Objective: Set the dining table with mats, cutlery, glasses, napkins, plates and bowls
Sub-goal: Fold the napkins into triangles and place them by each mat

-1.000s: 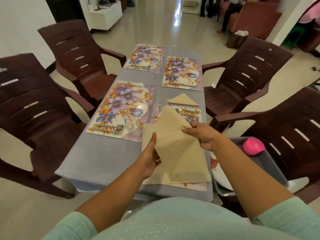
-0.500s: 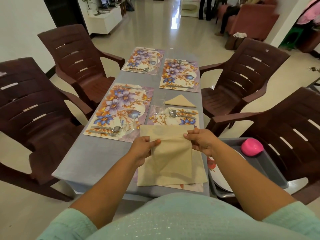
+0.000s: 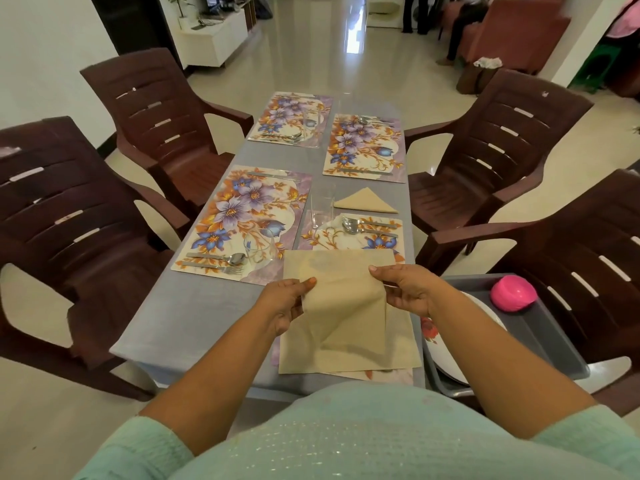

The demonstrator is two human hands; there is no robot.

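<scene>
Both hands pinch the same beige napkin (image 3: 346, 306): the left hand (image 3: 285, 301) has thumb and fingers closed on its left edge, the right hand (image 3: 410, 292) nips the opposite edge, and the cloth hangs between them in a loose fold just above the near end of the counter (image 3: 194, 306). It looks light, limp and thin (the sheet sags and creases wherever it is not held), so I judge the edges and corners the sensible places for a grip, and it should not slip or break. Under it lie more flat beige sheets (image 3: 349, 355), covering most of the near floral mat (image 3: 374, 374); how many sheets there are cannot be told. Beyond, a folded napkin (image 3: 366, 201) sits by a clear glass (image 3: 322, 211), whose outline is faint. At the right, a grey tray (image 3: 540, 330) holds a plate (image 3: 450, 355), partly hidden by the right forearm.
</scene>
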